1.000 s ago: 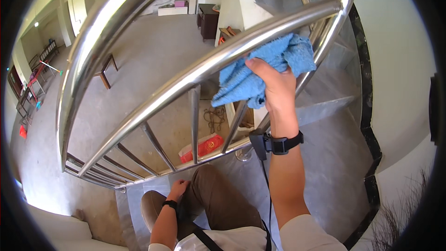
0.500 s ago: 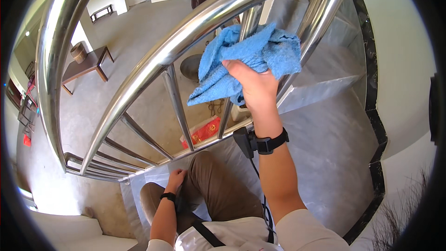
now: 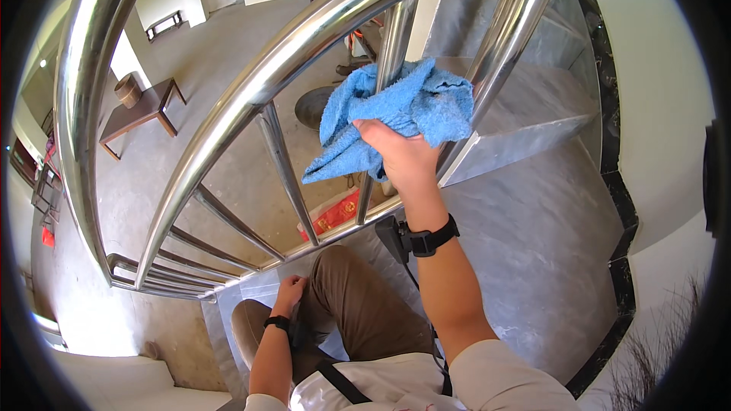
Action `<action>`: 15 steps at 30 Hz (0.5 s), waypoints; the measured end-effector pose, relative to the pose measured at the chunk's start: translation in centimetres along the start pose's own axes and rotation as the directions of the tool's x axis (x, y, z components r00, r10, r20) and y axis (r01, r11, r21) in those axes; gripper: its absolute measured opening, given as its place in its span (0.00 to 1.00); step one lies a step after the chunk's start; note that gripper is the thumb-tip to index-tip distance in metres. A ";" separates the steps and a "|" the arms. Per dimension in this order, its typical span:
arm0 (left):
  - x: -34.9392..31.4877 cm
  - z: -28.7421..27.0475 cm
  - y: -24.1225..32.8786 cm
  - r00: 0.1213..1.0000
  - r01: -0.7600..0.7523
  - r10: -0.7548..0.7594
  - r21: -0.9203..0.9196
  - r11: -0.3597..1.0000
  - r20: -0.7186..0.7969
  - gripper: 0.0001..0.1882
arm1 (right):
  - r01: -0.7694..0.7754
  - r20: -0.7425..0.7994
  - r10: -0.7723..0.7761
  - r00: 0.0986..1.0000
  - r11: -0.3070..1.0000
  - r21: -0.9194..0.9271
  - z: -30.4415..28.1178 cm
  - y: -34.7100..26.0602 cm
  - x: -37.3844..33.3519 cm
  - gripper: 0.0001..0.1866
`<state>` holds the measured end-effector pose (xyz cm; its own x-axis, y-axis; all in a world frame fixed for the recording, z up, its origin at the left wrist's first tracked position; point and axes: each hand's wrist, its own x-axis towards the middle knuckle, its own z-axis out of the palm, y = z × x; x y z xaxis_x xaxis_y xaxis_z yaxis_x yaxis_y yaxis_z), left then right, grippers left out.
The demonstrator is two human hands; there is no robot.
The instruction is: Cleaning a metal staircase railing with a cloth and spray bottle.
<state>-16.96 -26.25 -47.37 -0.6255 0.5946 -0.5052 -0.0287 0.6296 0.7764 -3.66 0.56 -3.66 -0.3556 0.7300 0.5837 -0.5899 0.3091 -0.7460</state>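
A blue terry cloth (image 3: 411, 106) is wrapped around an upright metal baluster (image 3: 396, 38) of the stair railing. My right hand (image 3: 403, 152) grips it from the near side, thumb toward the left; the other fingers are mostly hidden behind the cloth and bar. The cloth's right end lies close to a thicker slanted post (image 3: 506, 38). Down at my bent legs, my left hand (image 3: 288, 293) rests against the trousers with its fingers curled, and nothing shows in it.
A curved steel handrail (image 3: 251, 99) sweeps above the balusters. Grey stone steps (image 3: 525, 144) rise at the right beside a wall with black edging (image 3: 609, 122). Beyond the railing, on the lower floor, stand a brown table (image 3: 148, 106) with a wooden bucket (image 3: 128, 90) and a red bag (image 3: 335, 215).
My right hand and the cloth have slid down along the baluster, slightly left in view, baring more of the bar above. My left hand stays at my legs.
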 end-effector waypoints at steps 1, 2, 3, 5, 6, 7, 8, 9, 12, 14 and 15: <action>-0.1 0.1 0.1 1.000 -0.001 0.001 -0.009 1.000 -0.001 0.20 | 0.001 -0.002 -0.001 1.000 1.000 0.004 -0.2 0.3 -0.2 0.12; -0.1 0.1 0.1 1.000 -0.003 0.003 -0.018 1.000 -0.001 0.21 | 0.009 0.013 -0.009 1.000 1.000 0.014 -0.3 0.6 -0.5 0.12; -0.2 0.1 0.1 1.000 -0.008 0.008 -0.021 1.000 0.003 0.19 | 0.006 0.011 -0.006 1.000 1.000 -0.013 -0.5 1.0 -0.8 0.13; -0.4 0.0 0.1 1.000 -0.020 0.020 -0.027 0.999 0.013 0.17 | -0.001 0.006 0.001 1.000 0.998 -0.070 -0.8 1.6 -1.4 0.14; -0.4 0.0 0.2 1.000 -0.022 0.022 -0.022 1.000 0.007 0.18 | -0.006 -0.003 0.006 1.000 0.991 -0.132 -0.8 1.6 -1.7 0.15; -0.5 0.0 0.2 1.000 -0.024 0.024 -0.017 1.000 0.001 0.18 | -0.011 0.001 0.012 1.000 0.993 -0.120 -0.8 1.8 -2.0 0.15; -0.6 0.0 0.3 1.000 -0.026 0.026 -0.012 1.000 -0.005 0.18 | -0.016 0.005 0.017 1.000 0.994 -0.108 -1.0 2.3 -2.2 0.14; -0.7 -0.1 0.6 1.000 -0.025 0.026 -0.014 1.000 0.003 0.18 | -0.021 0.008 0.021 1.000 0.995 -0.095 -1.2 2.7 -2.4 0.14; -1.1 -0.2 1.3 1.000 -0.022 0.023 -0.023 0.999 0.021 0.18 | 0.007 -0.009 -0.008 1.000 0.997 -0.082 -1.4 3.2 -2.6 0.14; -1.2 -0.2 1.4 1.000 -0.017 0.018 -0.036 0.999 0.024 0.17 | 0.032 0.005 -0.031 0.999 0.993 -0.114 -1.7 3.4 -2.8 0.14; -1.3 -0.2 1.4 0.999 -0.022 0.023 -0.041 0.999 0.024 0.17 | 0.041 0.012 -0.040 0.999 0.990 -0.131 -1.7 3.6 -3.0 0.15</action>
<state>-16.30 -26.21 -45.53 -0.6068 0.6207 -0.4965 -0.0472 0.5954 0.8020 -3.46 0.56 -8.61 -0.3402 0.7098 0.6167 -0.5038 0.4162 -0.7570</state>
